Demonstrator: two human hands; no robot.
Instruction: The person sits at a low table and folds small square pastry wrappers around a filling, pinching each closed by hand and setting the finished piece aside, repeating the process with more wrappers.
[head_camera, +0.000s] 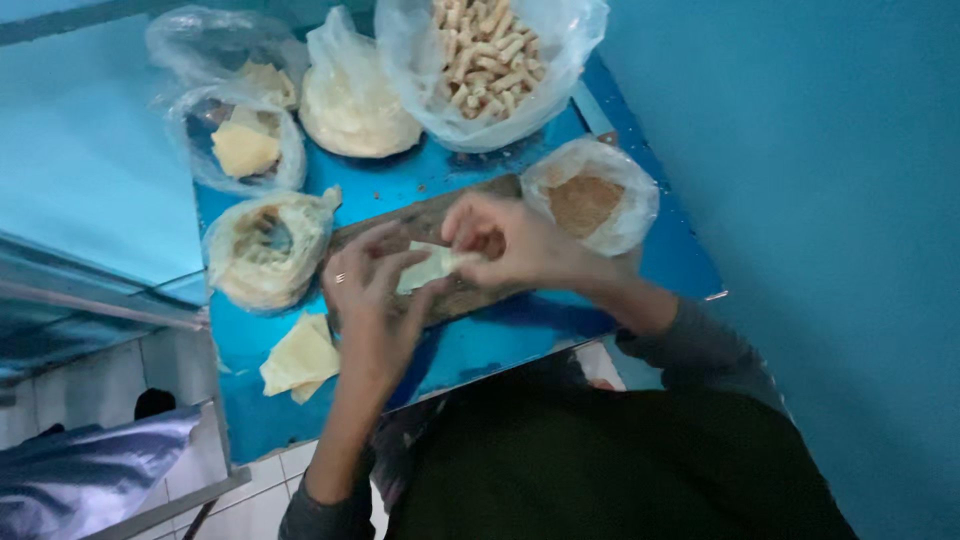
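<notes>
While both hands pinch it over the board (430, 255) | wrapper (428, 268) lies between them, long axis left-right | left hand (372, 290) fingers curled on near end | right hand (510, 243) closed on far end | bench (500, 335) underneath

Bag of rolled sticks (490, 60), bag of brown crumbs (585, 200), stacked round wrappers (355, 110), blue table (480, 345)

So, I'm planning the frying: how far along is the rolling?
Done: a big clear bag of finished rolls sits at the top. In hand: the left hand and right hand fold one pale wrapper over the wooden board. Left: loose wrappers and a bag of brown filling.
</notes>
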